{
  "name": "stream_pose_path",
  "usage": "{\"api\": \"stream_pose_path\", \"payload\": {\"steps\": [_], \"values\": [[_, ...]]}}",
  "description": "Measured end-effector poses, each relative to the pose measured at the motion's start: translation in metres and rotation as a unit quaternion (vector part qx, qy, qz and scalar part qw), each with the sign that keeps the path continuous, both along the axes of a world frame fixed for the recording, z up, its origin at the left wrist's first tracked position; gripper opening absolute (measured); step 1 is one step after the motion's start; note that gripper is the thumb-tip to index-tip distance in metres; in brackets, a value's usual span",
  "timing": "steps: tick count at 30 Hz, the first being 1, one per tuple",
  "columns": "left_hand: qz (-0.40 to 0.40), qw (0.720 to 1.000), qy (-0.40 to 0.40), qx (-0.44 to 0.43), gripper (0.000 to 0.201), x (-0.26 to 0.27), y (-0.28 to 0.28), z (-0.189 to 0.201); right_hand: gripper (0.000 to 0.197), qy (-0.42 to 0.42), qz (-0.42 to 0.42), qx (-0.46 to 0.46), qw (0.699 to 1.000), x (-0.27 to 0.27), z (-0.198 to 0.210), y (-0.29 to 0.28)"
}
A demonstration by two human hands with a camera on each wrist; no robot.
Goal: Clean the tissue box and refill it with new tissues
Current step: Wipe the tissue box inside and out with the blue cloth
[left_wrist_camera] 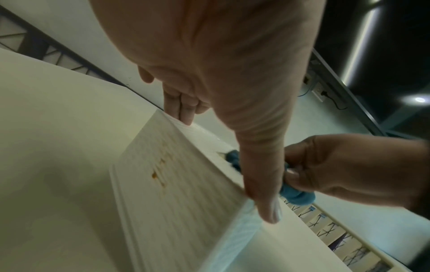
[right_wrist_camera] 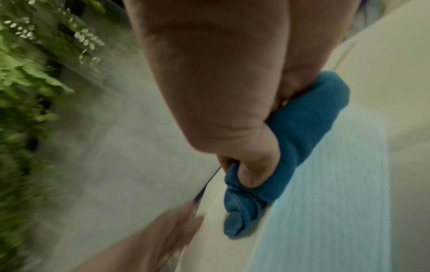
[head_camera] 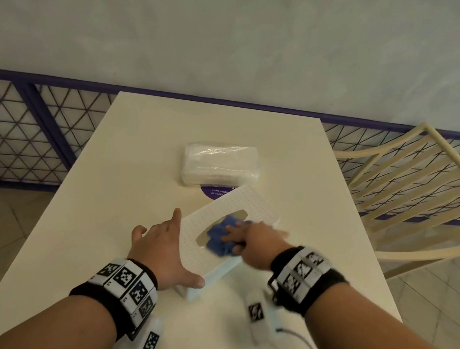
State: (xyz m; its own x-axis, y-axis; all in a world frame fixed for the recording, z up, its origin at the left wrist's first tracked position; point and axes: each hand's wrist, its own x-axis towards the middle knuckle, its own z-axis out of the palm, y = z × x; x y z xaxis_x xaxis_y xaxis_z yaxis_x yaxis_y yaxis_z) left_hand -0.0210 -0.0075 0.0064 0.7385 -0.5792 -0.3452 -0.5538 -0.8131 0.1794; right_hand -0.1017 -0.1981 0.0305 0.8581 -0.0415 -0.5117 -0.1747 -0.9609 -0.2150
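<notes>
A white perforated tissue box [head_camera: 241, 202] lies on the cream table [head_camera: 103, 209], its oval slot facing up. My left hand [head_camera: 174, 250] holds its left side, thumb at the near corner and fingers at the far corner. In the left wrist view that side [left_wrist_camera: 177, 193] carries a brownish stain [left_wrist_camera: 158, 174]. My right hand [head_camera: 249, 239] grips a bunched blue cloth [head_camera: 219, 235] and presses it on the box top beside the slot; the cloth [right_wrist_camera: 302, 128] is blurred. A clear-wrapped pack of white tissues [head_camera: 219, 161] lies just beyond the box.
A round purple sticker [head_camera: 216, 192] shows between pack and box. A cream slatted chair [head_camera: 419, 186] stands at the table's right side. A purple-framed mesh railing [head_camera: 9, 125] runs behind the table. Green foliage [right_wrist_camera: 35, 73] shows in the right wrist view.
</notes>
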Motion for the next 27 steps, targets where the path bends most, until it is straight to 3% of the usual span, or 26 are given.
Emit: {"api": "stream_pose_path", "payload": {"steps": [3,6,10,12,15,18,24,27], "values": [[0.001,1.0,0.004,-0.003,0.147,0.001,-0.002,0.0,0.043,-0.029,0.048,0.039,0.998,-0.02,-0.007,0.047],[0.001,1.0,-0.004,0.012,0.146,0.0,-0.003,0.001,0.039,-0.087,-0.053,0.074,0.992,-0.029,-0.022,0.023],[0.004,1.0,0.001,0.025,0.145,-0.002,-0.004,0.0,0.043,-0.08,-0.198,0.003,0.977,-0.015,-0.022,-0.059],[0.007,1.0,0.003,0.027,0.145,-0.002,-0.004,0.0,0.046,-0.053,-0.216,0.0,0.975,-0.006,-0.02,-0.071],[0.01,1.0,0.003,0.021,0.144,-0.001,-0.004,-0.001,0.047,-0.067,-0.207,-0.006,0.976,-0.006,-0.021,-0.047],[0.012,1.0,-0.006,0.021,0.143,-0.001,-0.005,0.0,0.044,-0.139,-0.201,0.058,0.968,-0.02,-0.026,-0.008],[-0.012,0.999,-0.018,0.023,0.134,-0.001,-0.008,0.004,0.037,-0.189,-0.132,0.179,0.956,-0.038,-0.036,0.03],[-0.037,0.998,-0.013,0.059,0.12,-0.005,-0.009,0.007,0.03,-0.183,-0.197,0.269,0.925,-0.052,-0.024,0.009]]}}
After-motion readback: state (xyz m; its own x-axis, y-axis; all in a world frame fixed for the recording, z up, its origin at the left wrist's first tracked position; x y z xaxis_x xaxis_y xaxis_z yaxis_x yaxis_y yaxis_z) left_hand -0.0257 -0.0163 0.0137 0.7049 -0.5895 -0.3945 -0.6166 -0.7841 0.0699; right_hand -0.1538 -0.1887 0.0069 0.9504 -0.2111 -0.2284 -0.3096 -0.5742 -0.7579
